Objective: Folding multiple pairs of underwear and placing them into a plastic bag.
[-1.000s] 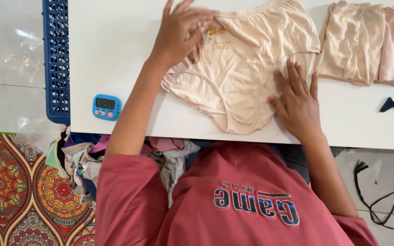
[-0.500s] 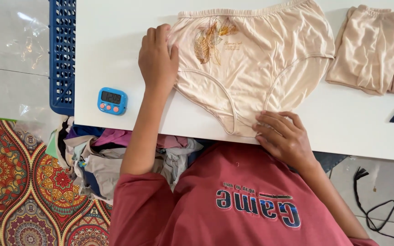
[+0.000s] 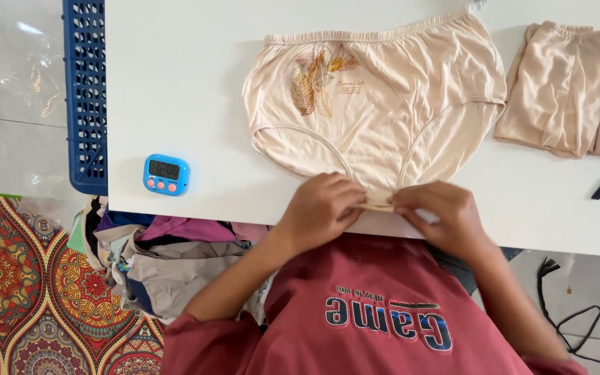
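**Pinching the crotch end of the briefs at the near bench edge**

Beige briefs [image 3: 376, 118] are laid flat on the white bench [image 3: 182, 90], waistband away from the person, leaf print on the left part. The narrow crotch end is gripped by both hands at the near edge: left hand [image 3: 321, 212] and right hand [image 3: 439, 215] are set side by side, fingers [image 3: 345, 191] curled and clenched on the fabric hem, almost touching each other.

Change noted: a second ago the left hand was pressed flat up near the waistband and the right hand lay flat on the lower leg opening; half a second ago the right was already down at the crotch. Now both are brought together at the bottom hem, and the garment is seen smoothed out. Judged as the flattening being finished and the bottom end being taken up.

Folded beige garments [image 3: 564, 90] are stacked well apart at the right. A blue timer [image 3: 166, 174] is placed near the bench's left edge, just beside a blue basket [image 3: 85, 97]. A heap of mixed clothes [image 3: 154, 264] is seen below the bench, above a patterned rug [image 3: 29, 305].
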